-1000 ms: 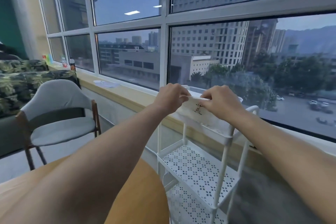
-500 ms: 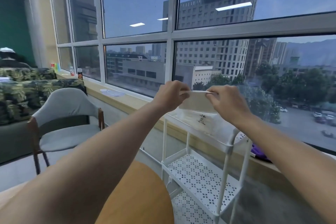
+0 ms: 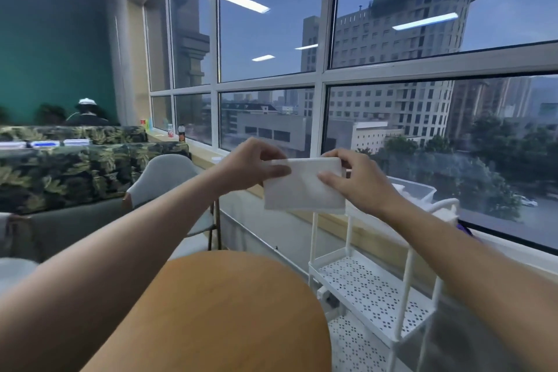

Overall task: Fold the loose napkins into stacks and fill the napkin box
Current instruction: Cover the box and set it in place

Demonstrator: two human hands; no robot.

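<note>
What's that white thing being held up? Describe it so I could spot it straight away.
Start at the big window; in front of it two bare hands meet above the white shelf cart. Between them is a napkin stack: a flat white rectangle, held in mid-air.

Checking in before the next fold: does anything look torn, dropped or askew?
Nothing stands out. The white napkin stack is held flat and intact in the air between the left hand and right hand, above the white cart.

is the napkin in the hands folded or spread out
Folded: the napkin is a compact, thick white rectangle pinched between the left hand and right hand.
</note>
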